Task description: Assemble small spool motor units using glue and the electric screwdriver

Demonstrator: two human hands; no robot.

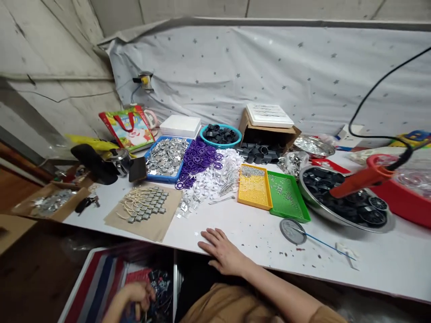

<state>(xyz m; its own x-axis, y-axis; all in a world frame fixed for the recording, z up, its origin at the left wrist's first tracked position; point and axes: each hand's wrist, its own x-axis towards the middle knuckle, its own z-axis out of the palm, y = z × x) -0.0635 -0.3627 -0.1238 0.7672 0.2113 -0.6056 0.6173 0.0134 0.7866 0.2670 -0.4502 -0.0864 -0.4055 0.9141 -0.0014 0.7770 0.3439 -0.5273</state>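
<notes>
My right hand (225,252) lies palm down on the front edge of the white table (256,226), its fingers spread and nothing in it. Below the table edge at the left, my left hand (139,294) reaches into a striped container (85,285) that holds dark small parts (161,287). The fingers of that hand are curled; what they hold, if anything, is hidden. Left of my right hand, a brown sheet (161,229) bears rows of small grey blocks with cream cords (148,204).
Behind stand a blue tray (173,180) of silver pieces, purple rings (202,154), white parts (218,175), yellow (254,197) and green (289,202) trays. At right, an orange-handled tool (362,180) leans over a metal bowl (311,202) of black parts, near a grey round dish (292,232).
</notes>
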